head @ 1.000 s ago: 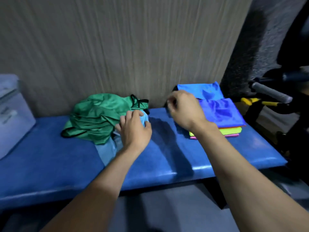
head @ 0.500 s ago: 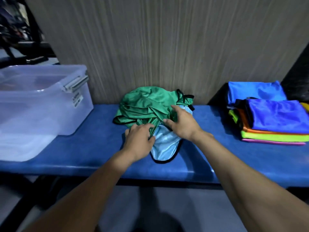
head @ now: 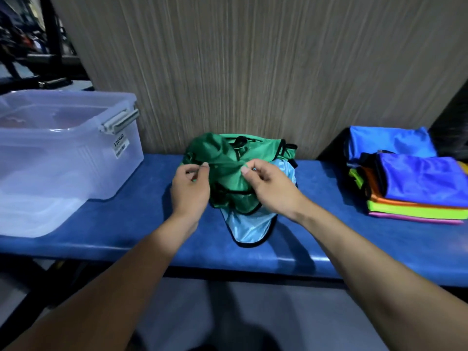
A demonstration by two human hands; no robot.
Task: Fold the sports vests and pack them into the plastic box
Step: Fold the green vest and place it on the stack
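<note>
A crumpled green vest [head: 222, 158] with black trim lies on the blue bench [head: 126, 236] against the wall, on top of a light blue vest [head: 249, 226] that sticks out toward me. My left hand [head: 190, 188] pinches the green fabric at its left side. My right hand [head: 271, 183] pinches the same green vest at its middle, and the cloth is lifted a little between them. A clear plastic box [head: 63, 153] with a grey latch stands on the bench at the left. Folded vests [head: 415, 188] in blue, orange, yellow-green and pink are stacked at the right.
A wood-grain wall panel [head: 253, 72] rises right behind the bench. Dark gym equipment [head: 27, 46] shows at the far left beyond the box. Grey floor [head: 228, 312] lies below the bench's front edge.
Both hands have gone from resting on the vests to pinching the green vest and raising it. The camera view has swung left, bringing the plastic box into sight.
</note>
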